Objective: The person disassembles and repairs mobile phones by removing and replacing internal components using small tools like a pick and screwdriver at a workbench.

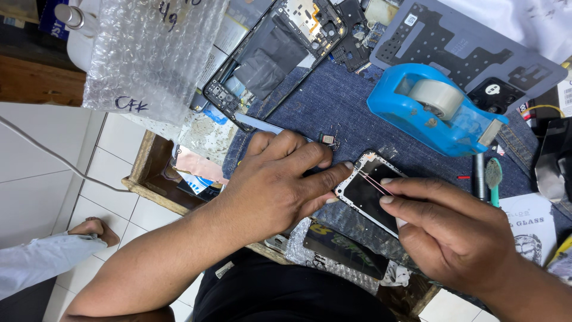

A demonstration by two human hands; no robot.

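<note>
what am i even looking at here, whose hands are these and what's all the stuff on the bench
This is one picture from a camera worn on a person's head, looking down at their own two bare hands; no machine is involved. The left hand and right hand meet over a small phone frame lying on a denim cloth, with thin reddish strands stretched between the fingertips. It is hard to tell exactly what the strands are. Nearby lie a blue tape dispenser, a larger opened phone frame, a bubble-wrap bag, a grey work mat and a green brush. At the lower left, another person's foot shows on the tiled floor.
</note>
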